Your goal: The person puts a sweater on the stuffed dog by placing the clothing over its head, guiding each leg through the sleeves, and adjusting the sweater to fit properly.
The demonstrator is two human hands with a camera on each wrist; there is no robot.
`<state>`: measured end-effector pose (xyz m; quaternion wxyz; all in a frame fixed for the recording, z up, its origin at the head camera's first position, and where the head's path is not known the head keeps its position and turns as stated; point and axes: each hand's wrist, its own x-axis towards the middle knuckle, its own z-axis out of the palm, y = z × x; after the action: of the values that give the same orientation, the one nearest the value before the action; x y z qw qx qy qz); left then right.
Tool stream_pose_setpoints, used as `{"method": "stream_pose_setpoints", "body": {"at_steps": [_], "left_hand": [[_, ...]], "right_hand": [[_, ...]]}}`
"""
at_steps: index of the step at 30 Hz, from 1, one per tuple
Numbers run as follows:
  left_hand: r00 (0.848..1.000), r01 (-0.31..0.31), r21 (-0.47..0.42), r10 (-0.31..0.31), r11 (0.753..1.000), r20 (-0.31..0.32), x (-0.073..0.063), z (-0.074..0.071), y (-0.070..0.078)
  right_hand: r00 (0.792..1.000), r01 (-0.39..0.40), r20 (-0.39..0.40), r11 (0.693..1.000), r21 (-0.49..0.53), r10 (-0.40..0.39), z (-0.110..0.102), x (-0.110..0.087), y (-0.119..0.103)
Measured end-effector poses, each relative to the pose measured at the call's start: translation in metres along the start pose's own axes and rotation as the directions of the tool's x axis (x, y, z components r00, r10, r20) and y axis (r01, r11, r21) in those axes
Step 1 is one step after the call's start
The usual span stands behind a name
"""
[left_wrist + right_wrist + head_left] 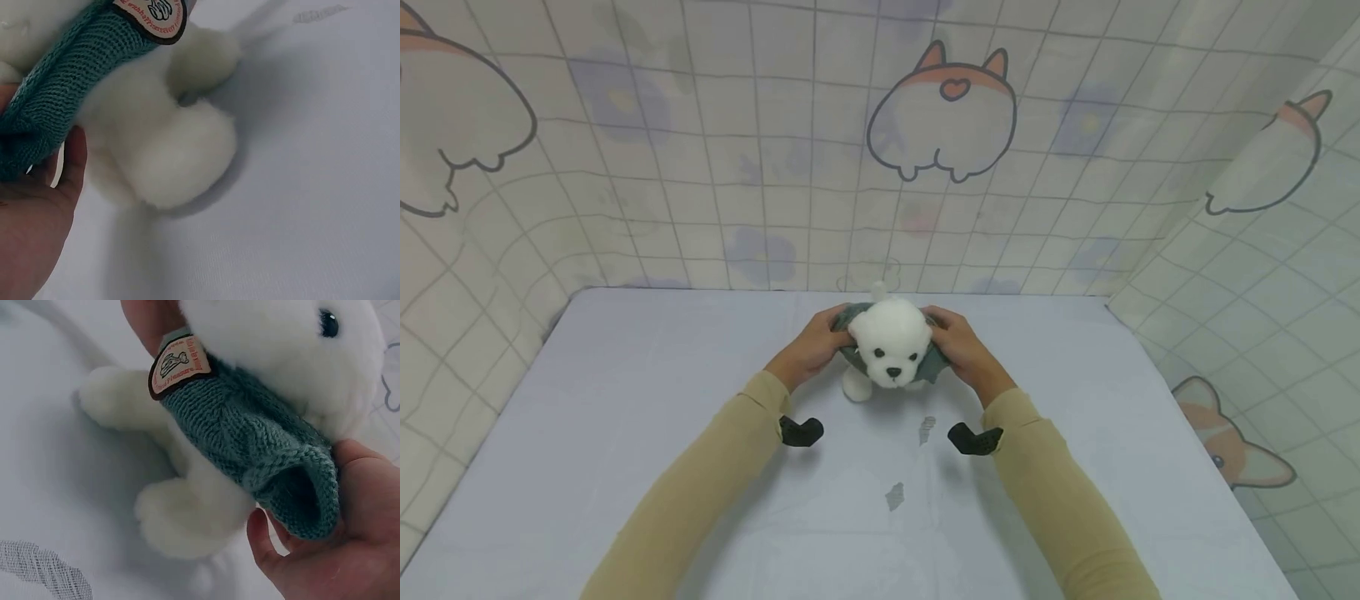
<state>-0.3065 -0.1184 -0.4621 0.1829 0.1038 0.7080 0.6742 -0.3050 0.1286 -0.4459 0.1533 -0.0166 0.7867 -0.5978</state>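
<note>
A white plush dog [891, 337] stands on the table, its face toward me. Around its neck hangs a teal knitted sweater [934, 363] with an oval patch [181, 365] at the front. My left hand [815, 346] grips the sweater on the left of the dog's head; the left wrist view shows that hand [37, 225] at the knit's edge. On the other side my right hand [964, 348] pinches the sweater near an open sleeve [303, 497], seen in the right wrist view. The front paws [187, 156] are bare of knit. The dog's rear is mostly hidden.
The table [625, 417] has a pale cloth over it with grey printed marks [895, 497] in front of the dog. A patterned curtain [820, 167] hangs close behind and along both sides. Dark camera mounts [976, 439] stick out from both wrists.
</note>
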Motion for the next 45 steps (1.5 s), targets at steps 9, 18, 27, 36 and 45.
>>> {"method": "stream_pose_setpoints", "body": {"at_steps": [9, 18, 27, 36, 45], "left_hand": [[0.998, 0.003, 0.129, 0.006, 0.992, -0.069, -0.002, 0.0, -0.018], [0.993, 0.046, 0.017, -0.043, 0.999, -0.105, -0.011, -0.002, -0.024], [0.998, 0.061, 0.035, -0.06, 0.998, -0.011, -0.026, -0.01, -0.022], [0.998, 0.063, 0.246, -0.055, 0.967, -0.039, -0.035, -0.007, -0.019], [0.998, 0.061, 0.451, -0.047, 0.89, -0.041, -0.035, 0.004, -0.019]], "right_hand": [[0.998, -0.018, -0.06, 0.996, -0.088, 0.013, 0.002, 0.006, 0.022], [0.999, 0.043, -0.013, 0.991, -0.13, -0.045, -0.004, -0.006, 0.008], [0.98, 0.185, -0.038, 0.963, -0.198, -0.196, -0.008, -0.019, -0.033], [0.952, 0.307, 0.105, 0.908, -0.285, -0.289, 0.01, -0.029, -0.069], [0.953, 0.303, 0.116, 0.845, -0.441, -0.281, 0.027, -0.029, -0.075]]}}
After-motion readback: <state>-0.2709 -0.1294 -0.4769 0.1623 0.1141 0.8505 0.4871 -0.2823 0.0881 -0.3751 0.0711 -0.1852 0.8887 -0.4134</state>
